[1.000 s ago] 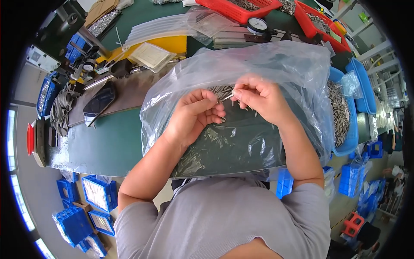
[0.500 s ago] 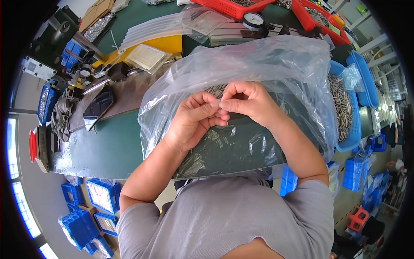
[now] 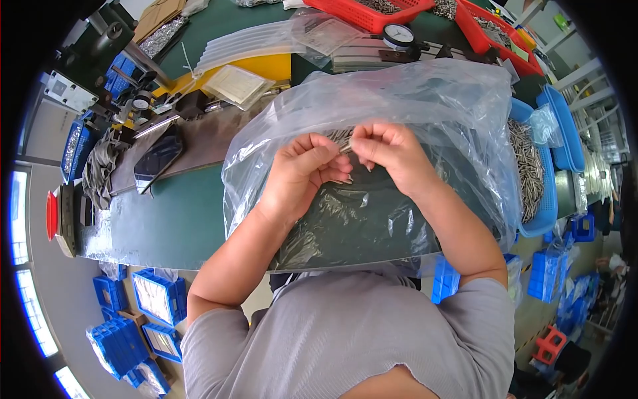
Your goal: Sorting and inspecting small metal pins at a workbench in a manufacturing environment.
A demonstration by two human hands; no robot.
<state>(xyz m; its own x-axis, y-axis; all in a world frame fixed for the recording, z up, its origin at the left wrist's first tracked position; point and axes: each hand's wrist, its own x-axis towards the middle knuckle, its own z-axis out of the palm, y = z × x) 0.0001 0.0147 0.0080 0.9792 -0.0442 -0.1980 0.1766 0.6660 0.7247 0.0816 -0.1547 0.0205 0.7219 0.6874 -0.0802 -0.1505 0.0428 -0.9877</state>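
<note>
Above the clear plastic bag, my left hand and my right hand meet, thumbs and fingers closed in a pinch. A small, thin metal pin shows between the fingertips, each end seeming to be in one hand. The other fingers of my left hand curl loosely below it. Just behind the fingertips lies a heap of similar metal pins, partly hidden by my hands. The bag spreads over the green table under both forearms.
Right of the bag, a blue basket holds many metal pins. Red baskets and a dial gauge stand at the back. A black phone lies on the brown board at left, near a grey cloth.
My hands have drawn slightly apart, and the pin now shows between the fingertips. The whole view has shifted a little.
</note>
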